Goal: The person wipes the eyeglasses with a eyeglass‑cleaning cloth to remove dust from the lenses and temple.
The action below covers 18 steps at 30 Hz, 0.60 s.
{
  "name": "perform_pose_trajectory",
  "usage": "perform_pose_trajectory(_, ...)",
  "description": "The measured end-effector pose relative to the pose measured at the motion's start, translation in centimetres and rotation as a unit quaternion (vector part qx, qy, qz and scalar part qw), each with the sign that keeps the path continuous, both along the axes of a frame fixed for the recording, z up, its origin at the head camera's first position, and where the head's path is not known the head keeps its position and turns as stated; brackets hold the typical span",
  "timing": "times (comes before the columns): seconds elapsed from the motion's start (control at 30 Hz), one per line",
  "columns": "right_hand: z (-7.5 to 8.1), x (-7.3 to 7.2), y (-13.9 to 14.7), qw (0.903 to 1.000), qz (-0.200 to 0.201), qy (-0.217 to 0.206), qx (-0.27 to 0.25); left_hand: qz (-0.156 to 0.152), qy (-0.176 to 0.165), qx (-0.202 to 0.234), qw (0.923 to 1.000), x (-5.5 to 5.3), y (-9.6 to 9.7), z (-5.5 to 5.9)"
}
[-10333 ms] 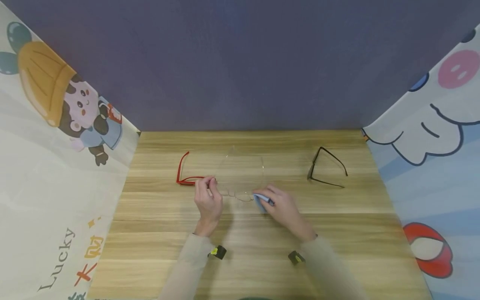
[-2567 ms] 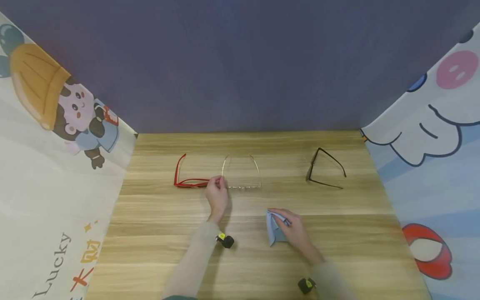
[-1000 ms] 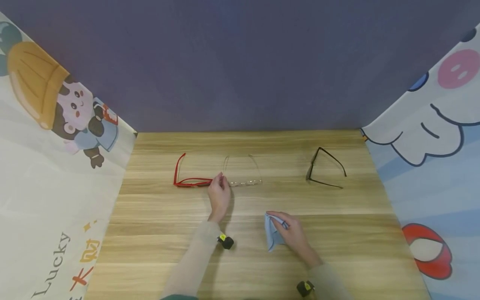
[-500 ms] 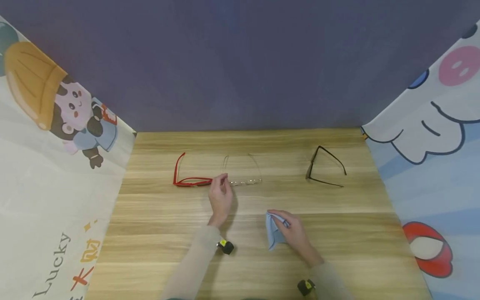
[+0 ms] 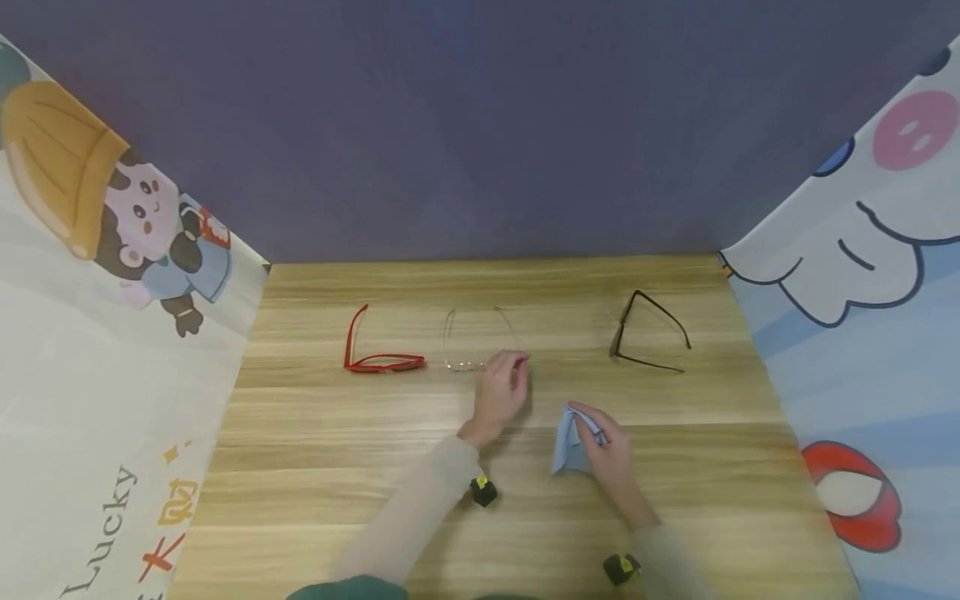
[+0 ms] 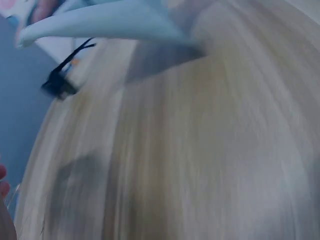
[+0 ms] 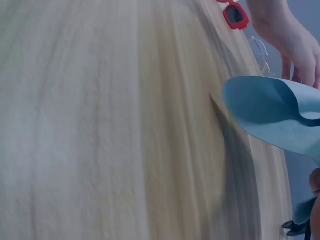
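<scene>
My right hand (image 5: 611, 450) pinches a folded light-blue cleaning cloth (image 5: 570, 446) above the table; the cloth hangs down below the fingers, and in the right wrist view its rolled edge (image 7: 270, 112) fills the right side. My left hand (image 5: 501, 392) is over the right end of thin-framed clear eyeglasses (image 5: 461, 365), its fingers loosely bent and apparently holding nothing. That hand covers part of the eyeglasses' front; their temples point away from me. To its left lie red-framed sunglasses (image 5: 386, 365) with dark lenses.
Black-framed glasses (image 5: 626, 333) lie at the right with temples unfolded. The wood-grain table (image 5: 337, 500) ends at a dark back panel (image 5: 480, 133). Printed cartoon walls stand on both sides. Small black cubes (image 5: 483, 491) sit at the wrists.
My left hand has left the clear eyeglasses' left end and moved right to their other end. My right hand has shifted slightly right and away from me with the cloth.
</scene>
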State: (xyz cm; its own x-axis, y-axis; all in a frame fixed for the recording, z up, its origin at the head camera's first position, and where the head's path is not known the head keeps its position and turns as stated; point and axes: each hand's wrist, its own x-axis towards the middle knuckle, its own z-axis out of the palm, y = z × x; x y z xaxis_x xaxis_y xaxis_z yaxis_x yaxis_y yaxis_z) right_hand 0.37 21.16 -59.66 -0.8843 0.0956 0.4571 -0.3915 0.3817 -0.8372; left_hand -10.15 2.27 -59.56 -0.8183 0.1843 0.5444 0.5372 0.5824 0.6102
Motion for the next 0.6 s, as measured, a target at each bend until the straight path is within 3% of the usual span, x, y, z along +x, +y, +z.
perform_pose_trajectory(0.13, 1.1, -0.3, 0.6, 0.9992, -0.039, 0.012, 0.0, -0.039, -0.045, -0.044, 0.9973, -0.1, 1.9, 0.3)
perform_pose_trajectory(0.23, 2.6, -0.4, 0.8, 0.998, -0.06, 0.021, 0.0, -0.05, -0.049, -0.088, 0.9937, -0.4, 3.2, 0.5)
perform_pose_trajectory(0.3, 3.7, -0.3, 1.0, 0.9968, -0.077, 0.019, 0.002, -0.056, -0.026, -0.127, 0.99, -0.6, 4.2, 0.6)
perform_pose_trajectory(0.4, 3.8, 0.0, 1.5, 0.994, -0.108, 0.017, 0.005, -0.075, 0.023, -0.177, 0.981, -0.9, 5.7, 0.8)
perform_pose_trajectory(0.6, 3.8, 0.4, 1.9, 0.9857, -0.165, 0.033, -0.007, -0.107, 0.073, -0.277, 0.9521, -1.9, 8.5, 1.0)
